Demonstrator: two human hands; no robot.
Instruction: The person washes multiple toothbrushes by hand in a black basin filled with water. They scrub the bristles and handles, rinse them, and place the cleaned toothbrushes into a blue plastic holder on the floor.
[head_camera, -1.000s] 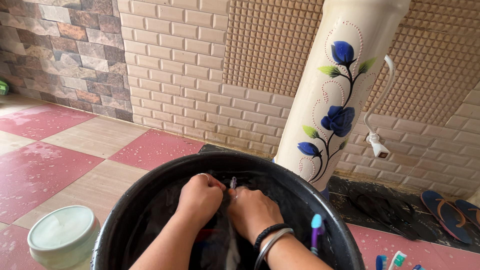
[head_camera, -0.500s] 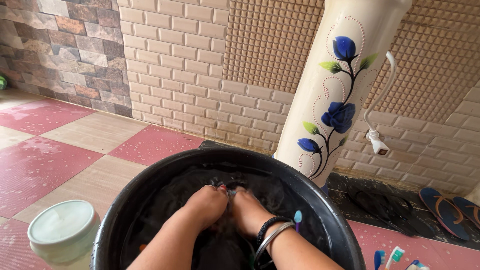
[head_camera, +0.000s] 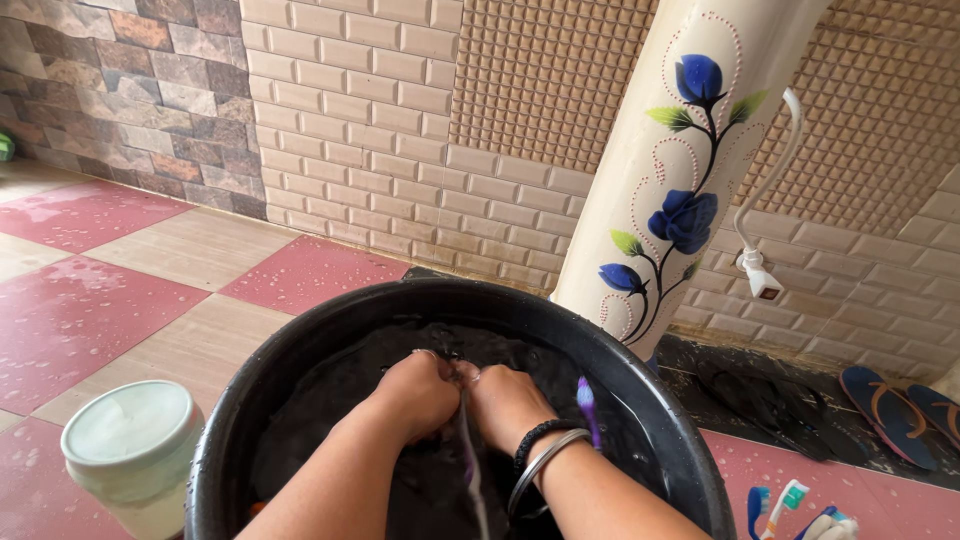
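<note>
Since a moment ago both my hands have come up a little out of the water and drawn tighter together, and the purple-headed toothbrush (head_camera: 587, 408) by my right wrist has swung over and shows a different colour at its tip. My left hand (head_camera: 418, 392) and my right hand (head_camera: 508, 402) are each clenched, knuckle to knuckle, on the dark wet cloth (head_camera: 440, 470) that lies bunched in the black tub (head_camera: 330, 330); the grip on both sides is closed on that cloth, with a thin pale strand hanging down between them. As I judge it, the scrubbing is mid-way: the cloth is fully soaked and being worked, but nothing is wrung out or lifted clear, so rinsing and squeezing look yet to come. Just beside the tub on my left stands a pale green lidded jar (head_camera: 135, 450), touching or nearly touching the rim. Beyond the tub leans a cream pedestal painted with blue roses (head_camera: 680, 190), a white hose fitting (head_camera: 757, 275) near it. A few toothbrushes (head_camera: 785, 505) lie on the wet tiled floor (head_camera: 120, 290) at my right, and sandals (head_camera: 885, 410) sit further off. Nothing crowds my hands.
</note>
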